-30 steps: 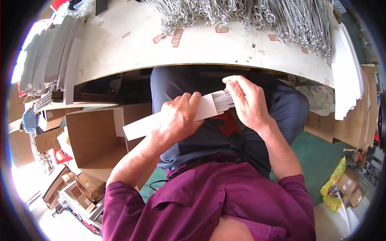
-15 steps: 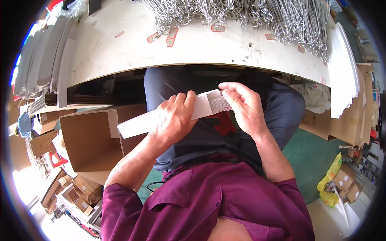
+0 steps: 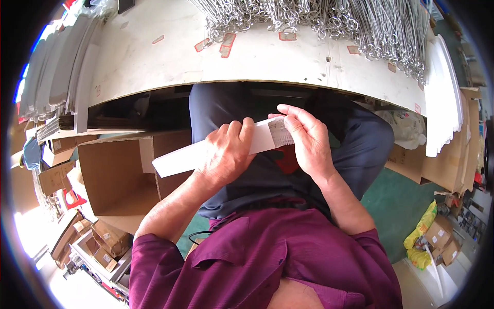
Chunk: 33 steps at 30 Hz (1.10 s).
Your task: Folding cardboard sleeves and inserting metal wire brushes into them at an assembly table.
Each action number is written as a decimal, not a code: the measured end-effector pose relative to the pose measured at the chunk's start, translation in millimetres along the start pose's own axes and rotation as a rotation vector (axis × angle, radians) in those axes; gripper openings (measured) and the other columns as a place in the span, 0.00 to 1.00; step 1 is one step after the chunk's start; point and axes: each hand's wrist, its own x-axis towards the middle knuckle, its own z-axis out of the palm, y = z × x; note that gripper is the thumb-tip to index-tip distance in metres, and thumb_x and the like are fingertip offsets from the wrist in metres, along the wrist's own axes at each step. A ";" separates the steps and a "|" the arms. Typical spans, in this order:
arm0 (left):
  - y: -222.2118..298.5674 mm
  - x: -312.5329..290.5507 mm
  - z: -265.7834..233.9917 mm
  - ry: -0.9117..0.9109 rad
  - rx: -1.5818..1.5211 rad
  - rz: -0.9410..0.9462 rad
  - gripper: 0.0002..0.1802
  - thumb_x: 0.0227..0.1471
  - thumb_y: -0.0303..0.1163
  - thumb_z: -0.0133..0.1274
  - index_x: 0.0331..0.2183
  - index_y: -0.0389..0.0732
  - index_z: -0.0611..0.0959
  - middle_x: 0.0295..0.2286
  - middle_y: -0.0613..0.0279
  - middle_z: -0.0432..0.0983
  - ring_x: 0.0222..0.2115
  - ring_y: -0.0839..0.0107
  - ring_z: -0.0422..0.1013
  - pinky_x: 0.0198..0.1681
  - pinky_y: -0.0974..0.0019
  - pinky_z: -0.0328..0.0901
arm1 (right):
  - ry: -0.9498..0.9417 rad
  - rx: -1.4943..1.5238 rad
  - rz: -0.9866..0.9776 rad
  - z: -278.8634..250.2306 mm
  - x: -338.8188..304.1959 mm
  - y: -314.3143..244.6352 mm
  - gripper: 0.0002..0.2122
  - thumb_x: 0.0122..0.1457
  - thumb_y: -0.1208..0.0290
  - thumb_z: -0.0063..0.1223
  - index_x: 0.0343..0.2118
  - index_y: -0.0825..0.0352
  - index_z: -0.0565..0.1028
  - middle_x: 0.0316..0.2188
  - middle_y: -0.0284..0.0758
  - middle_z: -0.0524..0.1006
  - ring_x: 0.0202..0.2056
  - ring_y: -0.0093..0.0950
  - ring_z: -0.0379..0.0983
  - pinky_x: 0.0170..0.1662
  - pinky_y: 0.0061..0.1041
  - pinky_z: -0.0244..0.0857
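Note:
A long, narrow white carton [image 3: 177, 158] slants across my lap, with its lower end to the left. My left hand [image 3: 226, 152] is wrapped over its middle, knuckles up. Out of the carton's right end pokes a short length of a silvery bundle of thin metal skewers [image 3: 281, 135], their ends packed side by side. My right hand [image 3: 310, 139] is at that end, thumb on the near side of the bundle and fingers behind it, with the index finger stretched out above. The carton hides the rest of the bundle.
On the white table [image 3: 170, 62] ahead lies a big heap of metal skewers with ring ends [image 3: 329, 20]. Flat white cartons [image 3: 56, 72] stand stacked at its left, more white cartons [image 3: 442, 92] at its right. An open cardboard box [image 3: 118, 175] sits left of my knees.
The bundle sticks out of the carton slightly less than before. My right hand has shifted a little toward the carton, while my left hand keeps its hold.

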 end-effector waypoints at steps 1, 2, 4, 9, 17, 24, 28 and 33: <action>-0.6 -0.9 0.0 0.002 0.003 -0.003 0.32 0.43 0.33 0.70 0.48 0.35 0.74 0.29 0.56 0.75 0.28 0.58 0.77 0.31 0.56 0.74 | -0.031 0.006 0.004 -1.8 1.2 1.0 0.15 0.73 0.69 0.45 0.52 0.75 0.75 0.44 0.45 0.84 0.45 0.28 0.81 0.50 0.25 0.73; -0.6 -0.6 -1.3 0.016 -0.007 -0.008 0.32 0.42 0.34 0.70 0.47 0.35 0.74 0.29 0.56 0.75 0.28 0.58 0.77 0.30 0.56 0.74 | -0.036 0.007 -0.001 -1.3 2.6 1.1 0.15 0.73 0.69 0.45 0.52 0.75 0.75 0.44 0.45 0.84 0.45 0.28 0.81 0.50 0.25 0.73; 2.9 -2.1 -6.0 0.053 0.022 -0.014 0.32 0.42 0.35 0.71 0.47 0.35 0.75 0.28 0.56 0.75 0.28 0.58 0.77 0.30 0.55 0.74 | -0.077 -0.104 -0.112 2.3 8.2 1.5 0.16 0.74 0.68 0.44 0.54 0.76 0.74 0.45 0.47 0.83 0.47 0.30 0.80 0.53 0.26 0.71; 8.0 -2.1 15.2 0.079 -0.106 -0.067 0.34 0.41 0.47 0.72 0.45 0.38 0.77 0.27 0.55 0.77 0.27 0.56 0.78 0.28 0.53 0.74 | -0.073 -0.393 -0.260 4.0 -9.5 29.0 0.25 0.72 0.65 0.45 0.66 0.76 0.61 0.59 0.58 0.71 0.60 0.50 0.71 0.63 0.38 0.63; 6.1 -2.7 9.4 0.051 -0.185 -0.137 0.29 0.48 0.53 0.66 0.40 0.40 0.77 0.26 0.50 0.80 0.26 0.50 0.80 0.26 0.49 0.75 | 0.032 -0.655 -0.624 4.9 -24.3 23.6 0.21 0.66 0.71 0.54 0.58 0.77 0.71 0.56 0.57 0.73 0.55 0.54 0.73 0.58 0.43 0.68; 15.7 0.9 6.7 0.043 -0.249 -0.153 0.26 0.49 0.52 0.66 0.39 0.41 0.79 0.29 0.50 0.82 0.29 0.49 0.80 0.29 0.47 0.75 | -0.103 -0.345 -0.388 -9.1 -20.6 16.1 0.17 0.67 0.68 0.54 0.54 0.74 0.76 0.53 0.52 0.77 0.54 0.49 0.75 0.56 0.37 0.70; 18.1 -2.1 9.9 -0.044 -0.293 -0.184 0.26 0.48 0.50 0.66 0.40 0.40 0.79 0.30 0.50 0.82 0.32 0.48 0.81 0.33 0.48 0.75 | -0.336 -0.450 -0.113 -14.6 -26.8 14.4 0.17 0.69 0.70 0.47 0.57 0.72 0.74 0.43 0.49 0.83 0.48 0.43 0.81 0.51 0.32 0.73; 23.3 -0.3 5.0 -0.029 -0.320 -0.193 0.30 0.49 0.48 0.66 0.48 0.41 0.78 0.34 0.49 0.83 0.35 0.49 0.81 0.36 0.50 0.76 | -0.451 -0.090 0.048 -29.6 -18.0 27.4 0.17 0.70 0.73 0.44 0.59 0.72 0.73 0.39 0.40 0.83 0.38 0.23 0.81 0.44 0.25 0.75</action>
